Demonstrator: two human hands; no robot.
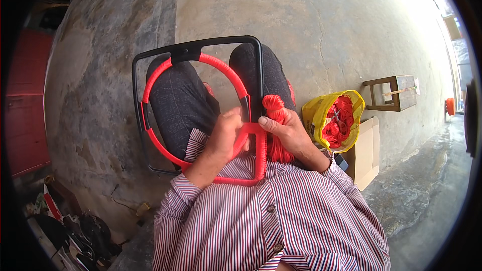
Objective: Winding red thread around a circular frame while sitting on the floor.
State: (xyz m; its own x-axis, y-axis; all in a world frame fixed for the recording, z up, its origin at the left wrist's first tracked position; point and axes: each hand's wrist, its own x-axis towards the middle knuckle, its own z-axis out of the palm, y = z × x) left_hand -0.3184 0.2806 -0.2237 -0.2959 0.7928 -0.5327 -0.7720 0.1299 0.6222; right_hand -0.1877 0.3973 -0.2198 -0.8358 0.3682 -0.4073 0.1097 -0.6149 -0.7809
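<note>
On my lap rests a black rounded-square frame (260, 73) with an inner ring (222, 63) joined to it. Red cord is wound tightly round much of the ring and round the frame's near right corner. My left hand (224, 133) is closed round the right side of the ring, by the short red-wrapped bar (252, 128) that links ring and frame. Against the frame's right side, my right hand (288, 131) grips a hank of shiny red cord (273, 104), its thumb pressed by the bar. The fingers of both hands are partly hidden.
A yellow bag (310, 115) holding more red cord stands at my right, beside an open cardboard box (367, 153). Farther right is a small wooden stool (399, 93). A red cabinet (27, 105) is at the far left, with assorted clutter (90, 233) at the lower left.
</note>
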